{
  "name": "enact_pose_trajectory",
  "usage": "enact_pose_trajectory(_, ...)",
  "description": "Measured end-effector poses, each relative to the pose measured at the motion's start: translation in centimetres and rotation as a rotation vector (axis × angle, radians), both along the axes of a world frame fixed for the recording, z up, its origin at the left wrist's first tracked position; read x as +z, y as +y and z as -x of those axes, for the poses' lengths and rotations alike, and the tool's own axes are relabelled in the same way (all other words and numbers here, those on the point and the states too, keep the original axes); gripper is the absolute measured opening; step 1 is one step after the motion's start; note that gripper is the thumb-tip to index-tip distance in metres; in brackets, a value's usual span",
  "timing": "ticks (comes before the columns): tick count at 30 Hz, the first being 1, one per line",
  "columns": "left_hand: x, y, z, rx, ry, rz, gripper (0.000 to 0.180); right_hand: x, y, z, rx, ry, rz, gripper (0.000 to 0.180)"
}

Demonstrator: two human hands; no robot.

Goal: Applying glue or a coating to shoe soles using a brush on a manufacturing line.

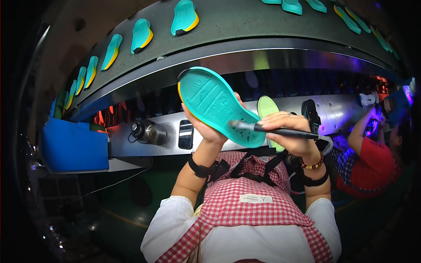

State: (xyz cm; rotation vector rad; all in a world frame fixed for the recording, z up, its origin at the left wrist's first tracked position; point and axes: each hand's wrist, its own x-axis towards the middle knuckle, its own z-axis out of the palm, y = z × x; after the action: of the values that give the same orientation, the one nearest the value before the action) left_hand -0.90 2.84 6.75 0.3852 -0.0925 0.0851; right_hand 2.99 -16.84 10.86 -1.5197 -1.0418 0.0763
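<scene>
A red checked apron sits nearest. Above it, the left hand clasps a teal shoe sole tilted toward eleven o'clock; the right hand pinches a black brush touching the sole's heel. Farther at twelve o'clock, teal soles ride a conveyor.

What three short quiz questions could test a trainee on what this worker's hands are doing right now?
1. True or false: the left hand holds the teal sole with its underside facing the camera.
2. What does the right hand grip?
3. Where do the other teal soles sit: A) on the curved conveyor above, B) in the blue bin, C) on the floor?

Key: 1 true; 2 a dark-handled brush, its tip on the sole; 3 A.
</scene>
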Motion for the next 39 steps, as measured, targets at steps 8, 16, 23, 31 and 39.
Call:
enact_pose_trajectory(8,2.5,0.8,-0.3,0.187,-0.045,-0.058,0.095,-0.8,-1.0,0.0,-0.074,0.084,0.016,0.021)
enact_pose_trajectory(16,3.3,1.8,-0.2,0.108,-0.111,-0.092,0.096,-1.7,-0.4,0.1,0.137,0.506,-0.172,0.015)
enact_pose_trajectory(23,-0.3,-0.6,1.2,-0.013,0.033,-0.109,0.073,-0.1,0.6,2.1,0.081,0.588,-0.023,0.017)
enact_pose_trajectory(31,1.1,2.0,0.1,-0.167,-0.04,-0.339,0.063,1.4,0.5,0.1,0.09,0.124,0.115,0.021)
enact_pose_trajectory(39,2.8,2.5,-0.1,-0.389,0.07,-0.438,0.049,1.8,-0.2,-0.3,0.18,0.023,0.085,0.025)
